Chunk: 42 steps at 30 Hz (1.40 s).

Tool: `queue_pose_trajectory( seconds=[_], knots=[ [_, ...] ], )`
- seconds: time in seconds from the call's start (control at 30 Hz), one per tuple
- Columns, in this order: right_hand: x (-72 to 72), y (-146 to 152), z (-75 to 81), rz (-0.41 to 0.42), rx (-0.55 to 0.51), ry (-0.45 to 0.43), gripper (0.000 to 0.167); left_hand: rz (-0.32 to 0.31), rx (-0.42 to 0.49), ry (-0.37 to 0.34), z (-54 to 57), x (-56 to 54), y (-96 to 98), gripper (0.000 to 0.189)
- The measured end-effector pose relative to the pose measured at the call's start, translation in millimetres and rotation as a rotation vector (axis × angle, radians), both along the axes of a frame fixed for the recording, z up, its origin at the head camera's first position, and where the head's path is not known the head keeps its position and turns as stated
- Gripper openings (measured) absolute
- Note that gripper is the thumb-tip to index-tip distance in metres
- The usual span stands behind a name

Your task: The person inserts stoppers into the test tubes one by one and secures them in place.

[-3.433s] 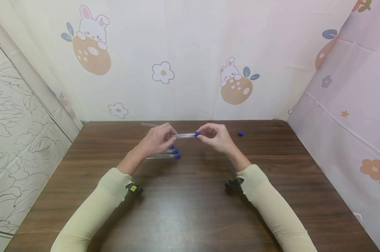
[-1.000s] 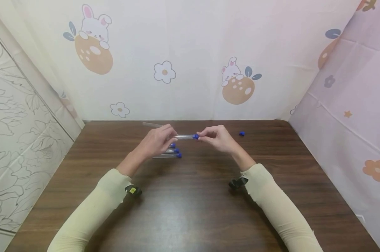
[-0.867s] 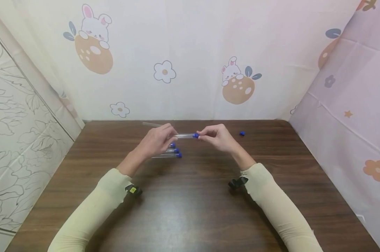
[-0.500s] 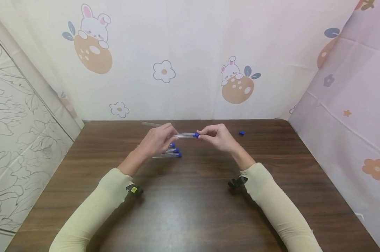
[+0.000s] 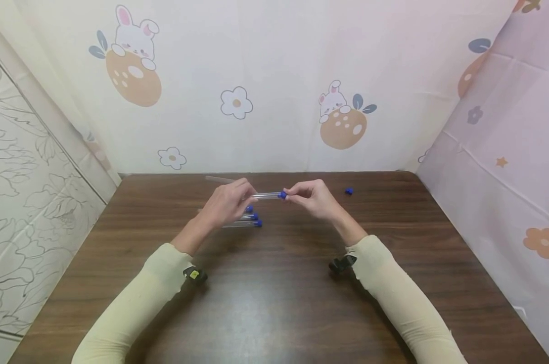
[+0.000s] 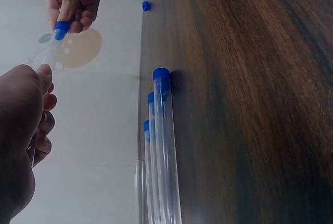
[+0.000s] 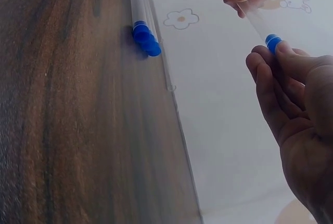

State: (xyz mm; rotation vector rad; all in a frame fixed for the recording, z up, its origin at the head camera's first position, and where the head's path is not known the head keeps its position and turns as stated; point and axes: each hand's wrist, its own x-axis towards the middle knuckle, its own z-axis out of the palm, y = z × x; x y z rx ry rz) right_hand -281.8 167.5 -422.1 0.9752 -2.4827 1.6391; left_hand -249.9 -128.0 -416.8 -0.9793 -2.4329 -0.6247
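Above the far part of the table, my left hand (image 5: 226, 202) grips a clear test tube (image 5: 267, 195) that lies roughly level and points right. At its right end sits a blue cap (image 5: 282, 195), which my right hand (image 5: 317, 199) pinches between thumb and fingers. In the right wrist view the cap (image 7: 272, 42) is on the tube's mouth; how deep it is seated I cannot tell. The tube's other end is hidden in my left hand. Below that hand, three blue-capped test tubes (image 6: 167, 146) lie side by side on the table.
An uncapped clear tube (image 5: 217, 179) lies near the table's back edge, partly behind my left hand. One loose blue cap (image 5: 349, 191) is on the wooden table (image 5: 265, 283), to the right of my right hand. A patterned curtain (image 5: 274, 131) hangs behind the table.
Both hands stay almost in place, still holding the tube and its cap. Since the earliest frame the right fingers have drawn closer together at the cap. The things on the table have not moved.
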Motion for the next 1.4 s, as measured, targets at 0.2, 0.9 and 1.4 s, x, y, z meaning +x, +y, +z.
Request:
queue_pose_trajectory(
  seconds=[0.2, 0.9, 1.4],
  knots=[
    [0.7, -2.3, -1.0, 0.001, -0.019, 0.0, 0.012, 0.012, -0.001, -0.014, -0.1, 0.7, 0.1, 0.012],
    [-2.7, -0.8, -5.6, -0.021, -0.029, 0.036, 0.008, 0.032, 0.014, -0.02, 1.0, 0.1, 6.6, 0.013],
    [-0.4, -0.8, -5.5, -0.021, -0.036, 0.053, 0.009, 0.042, -0.001, -0.026, 0.2, -0.2, 8.2, 0.013]
  ],
)
